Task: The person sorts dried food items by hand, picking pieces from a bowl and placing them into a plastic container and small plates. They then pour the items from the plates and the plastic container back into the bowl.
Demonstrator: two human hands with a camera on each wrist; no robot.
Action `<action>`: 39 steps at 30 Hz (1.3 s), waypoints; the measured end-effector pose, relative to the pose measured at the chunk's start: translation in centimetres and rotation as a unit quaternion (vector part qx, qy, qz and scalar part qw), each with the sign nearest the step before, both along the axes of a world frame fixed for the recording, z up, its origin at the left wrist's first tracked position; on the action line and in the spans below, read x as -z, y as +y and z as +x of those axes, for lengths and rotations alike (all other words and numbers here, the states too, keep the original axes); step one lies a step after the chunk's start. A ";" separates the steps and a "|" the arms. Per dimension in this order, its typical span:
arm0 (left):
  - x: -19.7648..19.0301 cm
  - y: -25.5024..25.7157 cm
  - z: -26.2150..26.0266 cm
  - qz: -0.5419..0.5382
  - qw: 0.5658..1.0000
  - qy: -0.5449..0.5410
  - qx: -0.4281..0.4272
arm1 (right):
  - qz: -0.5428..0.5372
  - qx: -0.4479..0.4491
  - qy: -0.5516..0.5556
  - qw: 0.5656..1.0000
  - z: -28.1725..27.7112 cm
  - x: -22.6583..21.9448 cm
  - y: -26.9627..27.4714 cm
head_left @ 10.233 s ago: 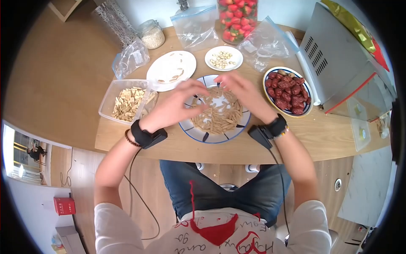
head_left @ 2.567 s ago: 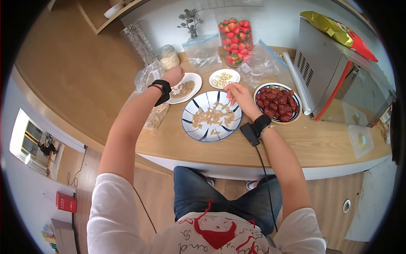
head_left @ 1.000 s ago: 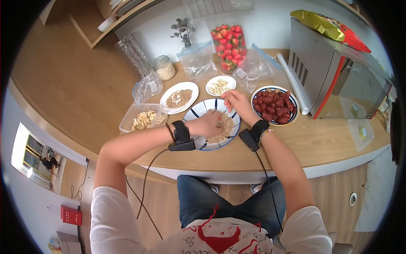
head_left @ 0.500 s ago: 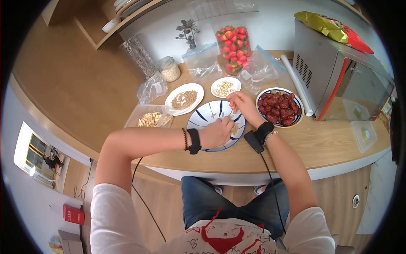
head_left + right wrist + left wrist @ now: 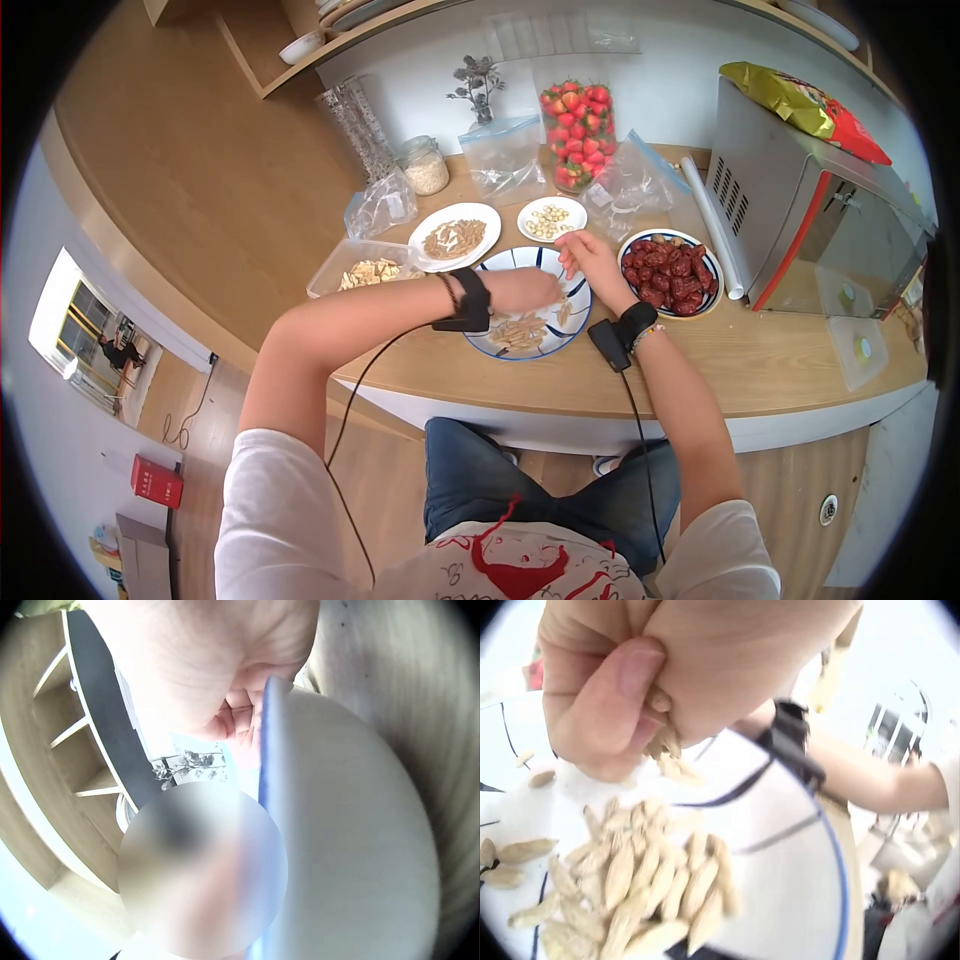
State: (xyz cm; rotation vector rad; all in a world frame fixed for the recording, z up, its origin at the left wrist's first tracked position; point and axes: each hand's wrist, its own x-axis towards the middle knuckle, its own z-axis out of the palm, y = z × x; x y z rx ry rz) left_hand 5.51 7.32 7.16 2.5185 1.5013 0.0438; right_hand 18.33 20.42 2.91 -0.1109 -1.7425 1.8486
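A blue-rimmed plate (image 5: 487,335) holds a pile of tan, slender pieces (image 5: 520,332). Over its back part is the left hand (image 5: 525,290); in the left wrist view, the curled fingers of the left hand (image 5: 622,697) pinch several tan pieces (image 5: 664,739) above the pile (image 5: 645,877). The right hand (image 5: 594,265) is at the plate's back right rim. Its fingers are loosely bent beside the rim (image 5: 264,772) in the right wrist view, and whether they press on it is unclear. Behind, a white plate (image 5: 422,232) bears more tan pieces (image 5: 453,239).
Left stands a plastic box (image 5: 325,275) of pale slices. A small plate (image 5: 578,212) of round kernels and a bowl of red dates (image 5: 668,275) flank the right hand. Farther back are a jar (image 5: 425,170), clear bags (image 5: 503,160), strawberries (image 5: 580,130) and a grey oven (image 5: 765,180).
The left hand came from the white plate to the blue-rimmed one and has shifted over it. Tan pieces on the white plate have increased since the earliest frame. The right hand stays by the rim lately.
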 end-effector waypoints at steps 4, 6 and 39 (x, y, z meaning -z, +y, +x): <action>-7.7 -1.5 -0.7 -0.159 0.868 -0.209 -0.421 | 0.001 -0.002 -0.002 1.000 -0.2 0.1 0.1; -6.9 -1.5 -5.8 -0.073 0.910 -0.108 -0.393 | 0.003 -0.001 -0.006 1.000 -0.1 0.1 0.0; 0.1 -8.4 0.3 -0.089 0.965 0.042 -0.243 | 0.033 0.000 -0.027 0.999 0.1 -0.3 -0.2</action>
